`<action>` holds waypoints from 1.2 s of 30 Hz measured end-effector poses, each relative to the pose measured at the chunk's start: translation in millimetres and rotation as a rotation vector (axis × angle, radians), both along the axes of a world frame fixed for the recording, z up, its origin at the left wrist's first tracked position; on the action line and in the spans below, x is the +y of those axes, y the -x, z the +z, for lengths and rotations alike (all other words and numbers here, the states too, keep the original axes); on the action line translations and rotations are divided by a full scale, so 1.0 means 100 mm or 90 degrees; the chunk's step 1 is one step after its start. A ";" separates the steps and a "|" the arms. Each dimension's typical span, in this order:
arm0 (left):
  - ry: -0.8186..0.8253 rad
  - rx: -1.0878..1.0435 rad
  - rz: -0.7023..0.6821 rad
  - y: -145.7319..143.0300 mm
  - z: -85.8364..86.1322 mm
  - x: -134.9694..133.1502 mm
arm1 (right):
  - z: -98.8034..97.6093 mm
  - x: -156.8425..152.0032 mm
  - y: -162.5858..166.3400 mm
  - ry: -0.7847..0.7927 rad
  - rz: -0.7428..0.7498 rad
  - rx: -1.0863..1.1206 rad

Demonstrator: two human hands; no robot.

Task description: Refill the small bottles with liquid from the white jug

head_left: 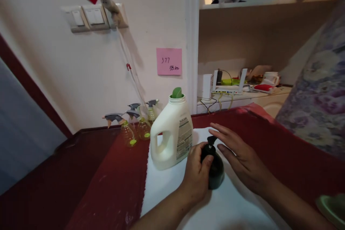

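Observation:
A dark pump bottle (216, 172) stands upright on a white cloth (167, 192). My left hand (198, 169) is wrapped round its upper part, just below the black pump head (211, 140). My right hand (239, 154) is beside the pump with fingers stretched out and apart, its fingertips close to the nozzle; whether they touch it I cannot tell. Left of the pump bottle stands a large cream jug (172, 133) with a side handle and a printed label. Its screw neck has no cap, and a green spout (177, 92) shows in the mouth.
Several yellowish spray bottles (130, 133) stand behind the jug by the wall. A dark red table covering (113, 187) lies under the cloth. A pale green object (331, 208) sits at the lower right. Behind are a white router (228, 88) and a floral curtain (318, 79).

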State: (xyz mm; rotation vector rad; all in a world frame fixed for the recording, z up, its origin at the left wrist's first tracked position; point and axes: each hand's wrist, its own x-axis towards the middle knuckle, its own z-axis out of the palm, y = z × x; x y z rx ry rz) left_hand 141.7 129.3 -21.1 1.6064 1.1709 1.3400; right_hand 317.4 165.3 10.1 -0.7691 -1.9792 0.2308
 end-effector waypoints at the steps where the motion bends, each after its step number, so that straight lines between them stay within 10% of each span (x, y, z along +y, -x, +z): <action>1: -0.004 0.006 0.001 0.00 0.00 -0.01 | 0.06 0.02 0.01 -0.030 0.013 -0.021; 36: 0.037 -0.009 0.049 -0.03 0.20 0.07 | 0.06 0.00 -0.07 -0.151 -0.029 -0.091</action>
